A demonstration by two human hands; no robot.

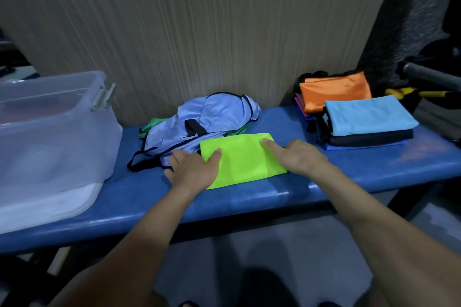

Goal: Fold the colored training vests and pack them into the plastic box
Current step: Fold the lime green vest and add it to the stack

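A folded neon green vest (pixel 243 159) lies flat on the blue bench (pixel 374 164). My left hand (pixel 193 169) rests on its left edge, fingers spread and flat. My right hand (pixel 296 157) presses its right side, index finger stretched toward the top edge. Behind it sits a loose heap of lilac vests with black trim (pixel 207 124), a green one (pixel 156 124) poking out underneath. A clear plastic box (pixel 50 137) stands at the bench's left end.
At the right end are two stacks of folded vests: an orange one (pixel 334 90) on top at the back, a light blue one (pixel 369 115) over dark ones in front. A ribbed wall panel (pixel 199 32) runs behind the bench. Grey bars (pixel 429 74) stick out at far right.
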